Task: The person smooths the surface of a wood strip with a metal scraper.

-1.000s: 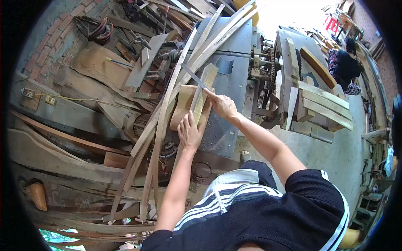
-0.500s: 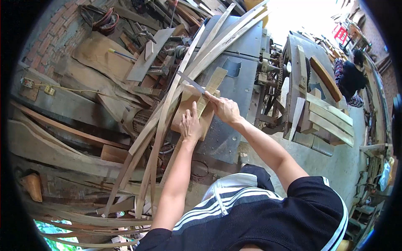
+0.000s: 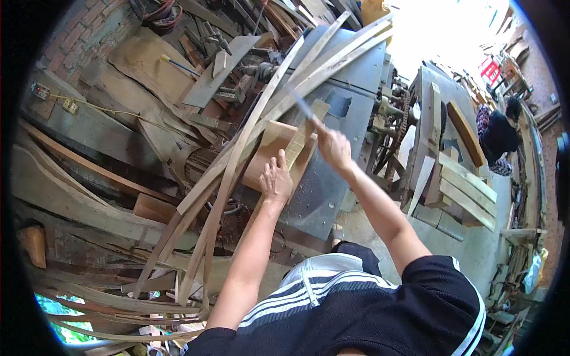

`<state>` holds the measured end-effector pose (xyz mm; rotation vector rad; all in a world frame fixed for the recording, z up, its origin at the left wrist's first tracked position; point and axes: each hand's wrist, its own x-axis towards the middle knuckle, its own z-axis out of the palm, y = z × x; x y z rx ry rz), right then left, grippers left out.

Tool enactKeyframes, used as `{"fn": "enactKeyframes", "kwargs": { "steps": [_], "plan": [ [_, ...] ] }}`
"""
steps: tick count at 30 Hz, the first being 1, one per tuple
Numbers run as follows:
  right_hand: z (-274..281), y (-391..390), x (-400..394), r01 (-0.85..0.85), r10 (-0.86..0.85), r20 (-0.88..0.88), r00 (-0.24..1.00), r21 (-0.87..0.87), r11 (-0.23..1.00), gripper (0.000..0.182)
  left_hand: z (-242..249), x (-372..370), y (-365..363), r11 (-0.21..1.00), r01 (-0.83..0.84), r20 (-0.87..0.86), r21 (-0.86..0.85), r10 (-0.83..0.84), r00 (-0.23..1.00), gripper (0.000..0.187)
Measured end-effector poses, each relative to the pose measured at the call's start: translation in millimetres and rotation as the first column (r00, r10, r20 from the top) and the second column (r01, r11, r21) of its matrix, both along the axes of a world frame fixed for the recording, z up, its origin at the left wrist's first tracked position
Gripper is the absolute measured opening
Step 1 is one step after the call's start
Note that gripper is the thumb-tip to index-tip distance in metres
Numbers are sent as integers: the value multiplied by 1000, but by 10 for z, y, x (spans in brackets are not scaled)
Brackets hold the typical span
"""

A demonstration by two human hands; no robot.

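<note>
My right hand (image 3: 335, 148) is closed round the handle end of a long, narrow, grey metal blade (image 3: 301, 104). The blade is blurred and points up and left; its exact kind cannot be made out. Under it lies a pale wooden strip (image 3: 298, 142), slanting across a light brown wooden block (image 3: 275, 134). My left hand (image 3: 276, 179) rests on the block and the strip's near part, fingers stretched out and pointing away from me. The block sits on a grey metal machine table (image 3: 314, 202).
Long thin wooden strips (image 3: 249, 133) cross the machine table on the left. Gears (image 3: 405, 115) and a second machine table with stacked boards (image 3: 466, 184) stand to the right. A person in dark clothes (image 3: 499, 136) is farther right. Planks (image 3: 142, 65) lean at the left.
My right hand has moved slightly to the right, and the blade has swung to a steeper angle, lifting off the strip. My left hand stays on the wood. The whole view has shifted a little.
</note>
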<state>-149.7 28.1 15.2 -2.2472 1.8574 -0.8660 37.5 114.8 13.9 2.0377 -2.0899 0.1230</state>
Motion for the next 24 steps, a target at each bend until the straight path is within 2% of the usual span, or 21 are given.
{"fn": "enactKeyframes", "kwargs": {
  "steps": [3, 5, 6, 7, 9, 11, 12, 13, 15, 17, 18, 21, 23, 24],
  "plan": [
    [3, 483, 19, -276, 279, -101, 955, 40, 960, 64, -26, 40, -25, 997, -10, 15, 71, 9, 1000, 57],
    [60, 261, -87, -222, 225, -233, 946, 37, 974, 65, -4, 27, -3, 999, 10, 12, 38, -10, 1000, 57],
    [94, 54, -141, -78, 70, -327, 942, -12, 997, 63, -20, 19, 12, 999, 4, 8, 48, -4, 1000, 57],
    [-28, -277, -209, -12, 14, -171, 985, 8, 1000, 61, -30, 12, 11, 999, 0, 11, 52, 0, 1000, 57],
    [-67, -520, -208, -32, 27, -51, 998, -93, 995, 59, -24, 24, 10, 999, -5, 18, 47, 4, 1000, 57],
    [-19, -309, -104, 43, -44, 34, 998, 14, 999, 56, -24, 1, 5, 1000, -6, 29, 21, 6, 1000, 56],
    [52, -100, -35, 21, -20, -25, 999, 47, 999, 55, -27, 9, 5, 1000, 1, 23, 12, -2, 1000, 56],
    [-65, 89, 2, -48, 49, -48, 998, 21, 999, 56, -19, 5, -42, 1000, 2, 24, 5, -2, 1000, 56],
    [75, 348, -24, -197, 207, -82, 975, 106, 975, 56, -48, 2, -10, 1000, -11, 35, 19, 10, 999, 56],
    [77, 64, -135, -153, 166, -83, 983, 145, 977, 53, -46, 9, 1, 1000, -8, 34, 11, 7, 999, 56],
    [133, -158, -153, -66, 67, -7, 998, 145, 987, 50, -45, 9, 4, 1000, -3, 26, 10, 3, 1000, 57],
    [190, -504, -47, 63, -80, 101, 992, 157, 986, 43, -25, 4, 15, 1000, 6, 19, -4, -6, 1000, 58],
    [180, -298, 38, 113, -134, 129, 983, 161, 980, 44, -74, 5, -3, 1000, -2, 33, -7, 2, 999, 59],
    [114, -141, 47, 65, -81, 92, 992, 160, 985, 47, -52, -3, 0, 1000, -10, 21, 8, 10, 1000, 60]
  ]
}}
